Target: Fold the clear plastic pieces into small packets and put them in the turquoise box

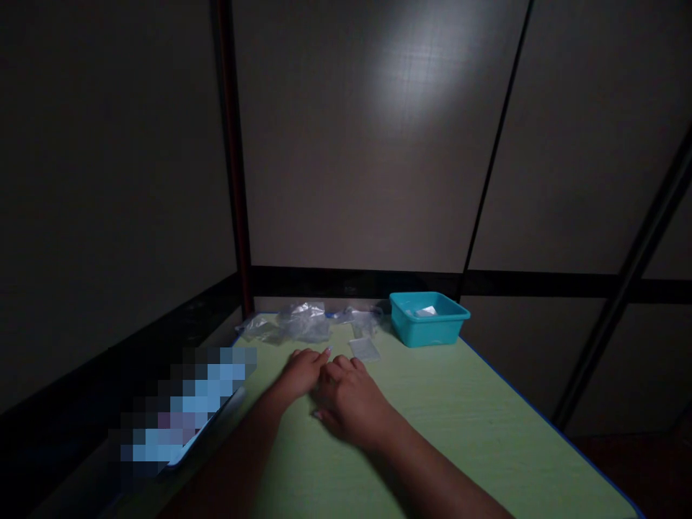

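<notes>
1. Lying flat on the pale green counter (459,425), just beyond the right hand (357,400): one small clear plastic packet (365,349), roughly rectangular, apart from both hands. Contents, if any: cannot tell.
2. Right hand: back upward, thumb pointing leftward. Grip curled well inward; whether it has hold of anything, cannot tell, knuckles hiding the inside.
3. Left hand (303,373): close against the right. Thumb extended, other fingers bent; grip partly curled, anything held likewise hidden.
4. Hazards, judged: the packet, probably light, could skid if a knuckle brushes it; dim light could cause a misplaced pinch, clear plastic showing faintly; a wide swing of the left forearm (243,447) could knock the screened device (210,404).
5. Teal plastic basin (432,331): rectangular, rimmed, upright at the counter's far right. Inside: a pale, shiny flat piece (426,311), too small to identify.
6. Crumpled clear plastic bags (305,323): far left, creased and glossy; no contents distinguishable.
7. Loose clear film (361,317): between bags and basin, behind the packet.
8. Screened device: pixelated, tilted, along the counter's left edge.
</notes>
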`<state>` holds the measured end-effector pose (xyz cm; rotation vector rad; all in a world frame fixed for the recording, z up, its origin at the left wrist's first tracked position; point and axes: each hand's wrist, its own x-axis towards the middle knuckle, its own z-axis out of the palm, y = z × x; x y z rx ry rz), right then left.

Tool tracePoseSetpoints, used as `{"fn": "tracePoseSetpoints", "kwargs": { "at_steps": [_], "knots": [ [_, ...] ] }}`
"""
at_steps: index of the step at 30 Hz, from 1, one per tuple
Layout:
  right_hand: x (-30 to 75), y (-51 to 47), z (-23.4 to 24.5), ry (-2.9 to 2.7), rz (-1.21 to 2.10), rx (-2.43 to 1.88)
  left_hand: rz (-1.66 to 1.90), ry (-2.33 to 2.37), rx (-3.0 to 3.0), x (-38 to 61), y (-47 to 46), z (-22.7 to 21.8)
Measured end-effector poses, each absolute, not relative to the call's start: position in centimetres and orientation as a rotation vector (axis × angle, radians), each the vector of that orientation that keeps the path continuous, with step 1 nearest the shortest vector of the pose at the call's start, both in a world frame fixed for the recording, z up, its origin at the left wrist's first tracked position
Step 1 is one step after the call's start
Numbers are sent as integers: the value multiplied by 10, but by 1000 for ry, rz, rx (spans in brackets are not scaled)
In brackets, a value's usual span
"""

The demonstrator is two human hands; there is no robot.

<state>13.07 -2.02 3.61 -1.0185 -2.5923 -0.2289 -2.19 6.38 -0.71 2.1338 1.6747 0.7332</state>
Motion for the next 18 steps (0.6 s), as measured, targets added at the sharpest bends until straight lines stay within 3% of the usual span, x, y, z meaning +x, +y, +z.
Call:
{"fn": "tracePoseSetpoints", "kwargs": {
  "at_steps": [18],
  "knots": [
    [109,-20,1,-2480,-509,-968,837,1656,2032,-19,53,5]
  ]
}}
